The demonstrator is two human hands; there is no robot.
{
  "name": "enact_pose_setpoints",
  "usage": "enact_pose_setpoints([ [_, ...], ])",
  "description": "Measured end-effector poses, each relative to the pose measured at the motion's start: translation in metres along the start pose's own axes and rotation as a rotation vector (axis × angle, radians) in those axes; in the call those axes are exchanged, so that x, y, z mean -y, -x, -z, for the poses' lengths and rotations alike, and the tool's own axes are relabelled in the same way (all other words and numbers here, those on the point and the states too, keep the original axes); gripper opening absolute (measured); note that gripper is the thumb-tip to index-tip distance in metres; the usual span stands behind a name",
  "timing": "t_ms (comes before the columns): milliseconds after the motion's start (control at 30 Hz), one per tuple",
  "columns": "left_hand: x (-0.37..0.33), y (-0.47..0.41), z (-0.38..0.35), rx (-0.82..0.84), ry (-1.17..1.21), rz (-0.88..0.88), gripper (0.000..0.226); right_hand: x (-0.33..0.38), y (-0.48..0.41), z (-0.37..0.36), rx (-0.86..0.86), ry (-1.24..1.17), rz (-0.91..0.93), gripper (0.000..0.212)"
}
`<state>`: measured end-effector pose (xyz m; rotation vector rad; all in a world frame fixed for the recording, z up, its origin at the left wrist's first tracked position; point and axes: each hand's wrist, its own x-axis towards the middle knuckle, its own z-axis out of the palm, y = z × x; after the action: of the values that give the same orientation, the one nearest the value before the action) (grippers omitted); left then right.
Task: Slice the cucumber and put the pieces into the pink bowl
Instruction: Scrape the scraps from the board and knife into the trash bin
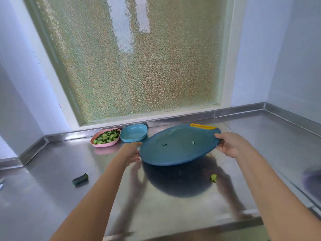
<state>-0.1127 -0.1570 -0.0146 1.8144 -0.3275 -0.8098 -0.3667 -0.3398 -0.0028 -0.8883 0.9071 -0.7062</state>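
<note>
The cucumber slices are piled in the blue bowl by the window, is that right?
Not quite. The head view shows the cucumber slices piled in the pink bowl by the window; the blue bowl beside it has none.

Both bare forearms reach forward, well apart. The left hand (131, 152) grips the left rim of the board (177, 151), its fingers blurred at the edge. The right hand (231, 145) grips the right rim, thumb above, fingers beneath.
</note>
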Motion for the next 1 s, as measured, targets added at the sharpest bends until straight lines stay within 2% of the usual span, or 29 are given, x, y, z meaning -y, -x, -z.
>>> enact_pose_setpoints([
  [100,-0.013,0.009,0.009,0.145,0.228,0.095,0.044,0.022,0.005,0.015,0.015,0.030,0.042,0.019],
  [167,-0.023,0.012,0.013,0.268,0.413,0.122,0.051,0.037,0.011,0.021,0.079,0.076,0.063,0.018],
  [233,-0.028,0.012,0.013,0.300,0.530,0.103,0.046,0.048,0.013,0.019,0.157,0.101,0.084,0.016],
  [367,-0.029,0.011,0.006,0.219,0.542,-0.016,0.029,0.055,0.011,0.008,0.234,0.134,0.159,0.015],
  [433,-0.033,0.017,0.008,0.178,0.595,-0.078,0.030,0.049,0.001,0.011,0.115,0.425,0.257,0.026],
  [500,-0.035,0.013,0.022,0.126,0.644,-0.134,0.028,0.039,-0.014,0.023,-0.086,0.980,0.386,0.033],
  [567,-0.034,0.003,0.042,0.066,0.707,-0.153,0.033,0.025,-0.022,0.034,-0.204,1.426,0.424,0.025],
  [600,-0.034,0.003,0.048,0.028,0.733,-0.146,0.040,0.016,-0.024,0.039,-0.217,1.553,0.402,0.024],
  [667,-0.032,0.009,0.054,-0.016,0.748,-0.154,0.031,-0.002,-0.027,0.043,-0.210,1.687,0.364,0.025],
  [800,-0.023,0.037,0.052,-0.057,0.769,-0.185,0.027,-0.016,-0.026,0.040,-0.280,1.727,0.396,0.021],
  [933,-0.007,0.052,0.068,-0.138,0.784,-0.169,0.025,-0.015,-0.018,0.031,-0.279,1.529,0.378,0.026],
  [1000,-0.002,0.069,0.072,-0.157,0.761,-0.160,0.025,-0.017,-0.011,0.026,-0.304,1.474,0.392,0.018],
])
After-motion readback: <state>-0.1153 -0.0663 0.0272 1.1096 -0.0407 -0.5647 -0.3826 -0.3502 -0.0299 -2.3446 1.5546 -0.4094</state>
